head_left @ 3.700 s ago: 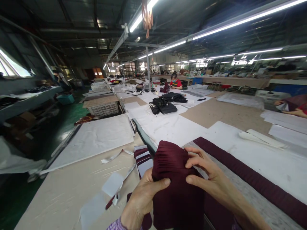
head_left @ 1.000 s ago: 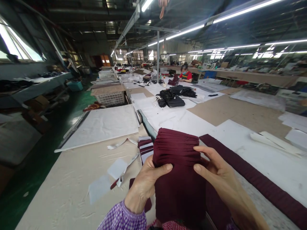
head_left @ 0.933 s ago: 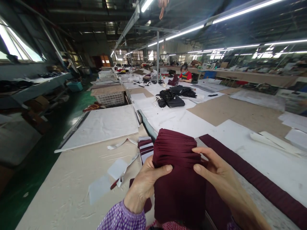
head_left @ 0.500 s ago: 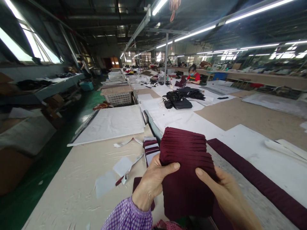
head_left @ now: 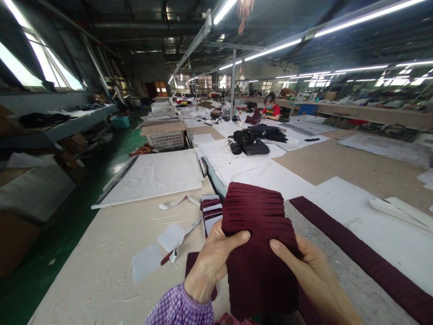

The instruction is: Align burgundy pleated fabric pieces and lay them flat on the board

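Observation:
Between my hands is a stack of maroon fabric pieces (head_left: 260, 271), its upper edges fanned out in overlapping layers. My left hand (head_left: 216, 253) grips the stack's left side, thumb lying across the front. On the right side my right hand (head_left: 304, 266) clasps it the same way, thumb on the front and fingers behind, mostly hidden. A small pile of maroon and white pieces (head_left: 211, 212) lies on the table just beyond my left hand. Under my left wrist, another maroon piece (head_left: 191, 262) shows in part. A long maroon strip (head_left: 355, 257) stretches along the table to the right.
White paper scraps (head_left: 147, 262) lie on the beige tabletop (head_left: 91, 271) at left. Dark folded garments (head_left: 252, 140) sit farther along the white table. A grey crate (head_left: 167, 137) stands beyond the left table. A co-worker in a red top (head_left: 272, 110) sits farther back, near a metal post (head_left: 233, 85).
The stack and both hands have shifted slightly left and down in view, and the fanned top edge is a little differently spread. Both hands keep their hold.

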`<state>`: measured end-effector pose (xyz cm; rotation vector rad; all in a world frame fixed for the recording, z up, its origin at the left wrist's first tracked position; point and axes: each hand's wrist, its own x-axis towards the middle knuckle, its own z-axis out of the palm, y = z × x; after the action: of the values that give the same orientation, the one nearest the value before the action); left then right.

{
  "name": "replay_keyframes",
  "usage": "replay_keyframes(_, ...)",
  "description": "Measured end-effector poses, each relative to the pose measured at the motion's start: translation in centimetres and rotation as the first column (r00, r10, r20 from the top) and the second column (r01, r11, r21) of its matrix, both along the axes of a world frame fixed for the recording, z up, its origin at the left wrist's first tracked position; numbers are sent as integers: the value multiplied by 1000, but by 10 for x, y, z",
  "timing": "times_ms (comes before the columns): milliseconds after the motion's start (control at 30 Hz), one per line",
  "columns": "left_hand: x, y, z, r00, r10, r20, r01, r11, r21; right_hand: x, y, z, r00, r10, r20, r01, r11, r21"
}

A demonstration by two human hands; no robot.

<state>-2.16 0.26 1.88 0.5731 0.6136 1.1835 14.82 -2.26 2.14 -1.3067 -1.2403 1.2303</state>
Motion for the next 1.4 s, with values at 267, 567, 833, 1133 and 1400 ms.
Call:
replay_keyframes(267, -7, -3, 4, 995, -86, -44, 87, 996, 13, 14, 7, 6, 1000, -14, -26, 17, 993, 121)
replay_keyframes(567, -2, -4, 1, 999, -35, 7, 35, 999, -13, -6, -3, 7, 994, -73, -83, 73, 997, -3)
replay_keyframes(833, -1, -8, 2, 999, -44, 20, 44, 999, -12, -8, -4, 10, 992, -128, 0, 128, 992, 19)
replay_keyframes(1133, 2, -11, -1, 1000, -25, 12, 25, 1000, -6, -4, -7, 5, 989, -103, 109, 93, 992, 89)
replay_keyframes(1400, 3, -14, 3, 995, -61, -80, 66, 996, 58, 4, -2, 11, 739, -447, 504, -44, 714, 699)
